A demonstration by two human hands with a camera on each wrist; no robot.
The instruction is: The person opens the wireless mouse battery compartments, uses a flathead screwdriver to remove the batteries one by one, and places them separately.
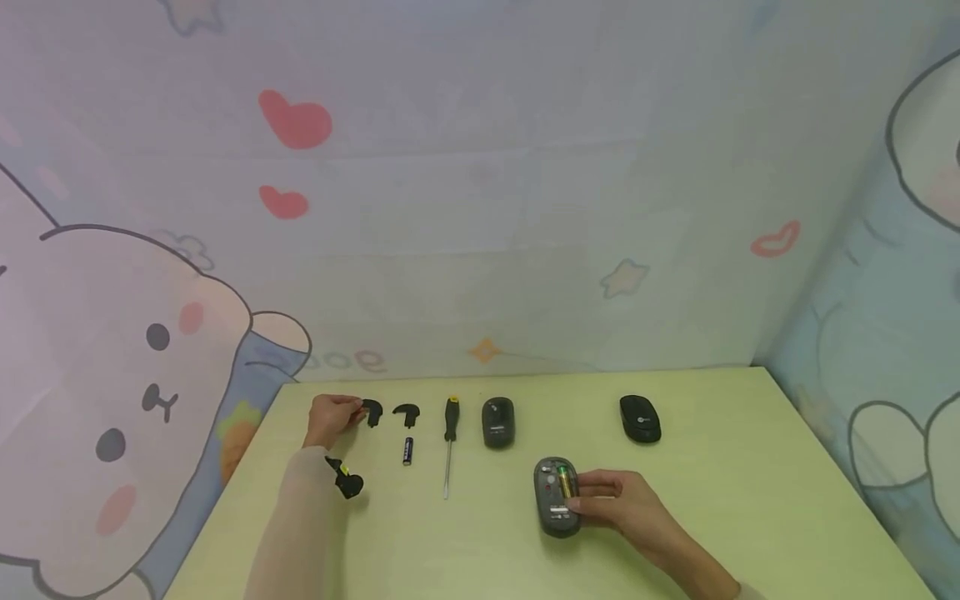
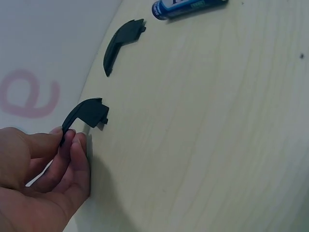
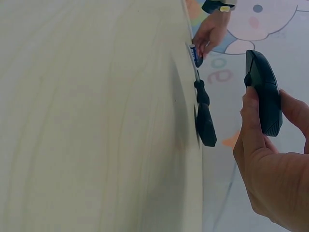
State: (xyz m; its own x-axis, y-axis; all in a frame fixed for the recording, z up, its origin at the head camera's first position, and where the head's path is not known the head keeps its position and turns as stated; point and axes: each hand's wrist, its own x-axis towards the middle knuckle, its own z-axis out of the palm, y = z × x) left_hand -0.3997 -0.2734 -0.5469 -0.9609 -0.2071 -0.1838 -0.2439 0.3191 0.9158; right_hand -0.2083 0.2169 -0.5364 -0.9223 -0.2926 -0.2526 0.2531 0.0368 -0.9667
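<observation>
My left hand (image 1: 330,419) is at the far left of the table, pinching the thin curved end of a black battery cover (image 2: 92,114) between thumb and fingers. A second, similar black cover (image 2: 126,36) lies beside it. Nearer the front, my right hand (image 1: 626,507) grips a dark computer mouse (image 1: 553,510) by its side, thumb on one edge and fingers on the other. The mouse's underside faces up in the head view, and its uncovered compartment shows a green and gold battery (image 1: 564,481). In the right wrist view this mouse (image 3: 265,94) appears edge-on, above the table.
A loose dark-blue battery (image 1: 407,451) lies just in front of the second cover. To its right are a screwdriver (image 1: 452,419) and a dark mouse (image 1: 498,423). Another black mouse (image 1: 640,418) sits farther right. A printed cloth (image 1: 525,275) hangs behind the table's back edge.
</observation>
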